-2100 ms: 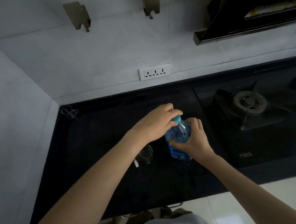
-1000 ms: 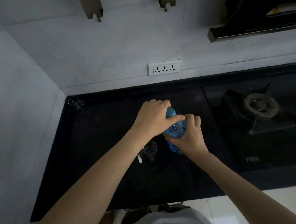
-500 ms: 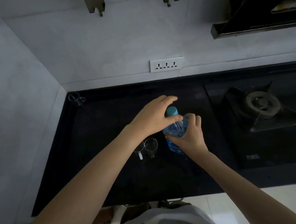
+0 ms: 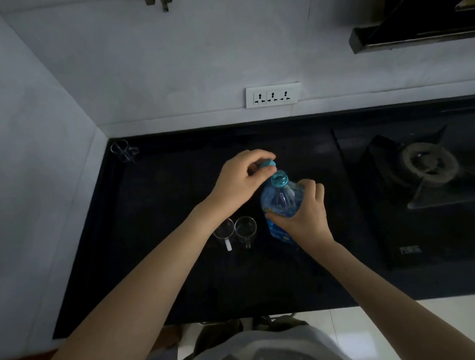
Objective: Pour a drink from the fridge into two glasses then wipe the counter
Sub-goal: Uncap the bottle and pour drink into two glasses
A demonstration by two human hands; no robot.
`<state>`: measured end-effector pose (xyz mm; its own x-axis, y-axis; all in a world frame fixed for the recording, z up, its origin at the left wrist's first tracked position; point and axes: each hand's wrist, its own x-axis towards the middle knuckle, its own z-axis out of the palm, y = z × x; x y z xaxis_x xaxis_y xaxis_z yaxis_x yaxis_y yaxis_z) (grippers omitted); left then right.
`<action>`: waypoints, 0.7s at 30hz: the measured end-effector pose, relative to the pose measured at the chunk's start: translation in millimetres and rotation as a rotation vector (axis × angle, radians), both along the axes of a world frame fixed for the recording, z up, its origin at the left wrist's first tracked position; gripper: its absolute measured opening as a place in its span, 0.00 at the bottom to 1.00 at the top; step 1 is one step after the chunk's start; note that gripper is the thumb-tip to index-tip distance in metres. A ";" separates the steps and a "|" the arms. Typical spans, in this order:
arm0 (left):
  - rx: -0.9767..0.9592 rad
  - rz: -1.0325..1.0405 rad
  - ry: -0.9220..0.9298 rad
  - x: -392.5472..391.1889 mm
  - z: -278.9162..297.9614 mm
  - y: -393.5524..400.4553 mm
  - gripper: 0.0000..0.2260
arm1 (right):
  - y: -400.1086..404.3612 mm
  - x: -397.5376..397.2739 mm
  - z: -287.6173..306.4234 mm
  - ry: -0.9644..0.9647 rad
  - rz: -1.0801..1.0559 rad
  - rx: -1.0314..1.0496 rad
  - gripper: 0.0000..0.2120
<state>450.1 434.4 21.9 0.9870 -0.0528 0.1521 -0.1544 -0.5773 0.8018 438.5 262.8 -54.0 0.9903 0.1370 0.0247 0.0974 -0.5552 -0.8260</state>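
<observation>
Bottle [image 4: 280, 201] upright on counter [image 4: 181, 272], just right of two glasses [image 4: 235, 230], mouth open. Right hand [image 4: 303, 217] wraps shoulder; left hand [image 4: 238, 181] pinches cap [image 4: 267, 164]. Thin plastic likely squashy, liquid-heavy: grip body low, gently. Glasses fragile.

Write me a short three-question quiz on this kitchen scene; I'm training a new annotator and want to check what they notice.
1. True or false: the cap is screwed onto the bottle.
2. Which of the hands grips the bottle's body? A) left hand B) right hand C) neither
3. Fill in: the two glasses stand on the dark counter to the ____ of the bottle.

Key:
1. False; the left hand pinches the cap clear of the open neck.
2. B
3. left
</observation>
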 end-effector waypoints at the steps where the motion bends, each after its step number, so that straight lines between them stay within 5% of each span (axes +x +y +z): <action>1: -0.075 0.035 0.034 -1.5 -4.3 5.1 0.11 | 1.1 -0.7 -1.0 0.003 -0.002 -0.001 0.40; 8: -0.333 0.250 0.205 -14.7 -43.3 43.5 0.13 | 13.2 -4.7 -11.3 -0.022 -0.082 0.020 0.42; 15: -0.289 0.240 0.338 -9.9 -90.3 84.4 0.22 | 23.3 -13.1 -19.0 -0.009 -0.172 0.058 0.39; 21: -0.192 0.223 0.413 2.3 -128.0 110.7 0.16 | 31.7 -14.8 -23.2 -0.003 -0.245 0.069 0.40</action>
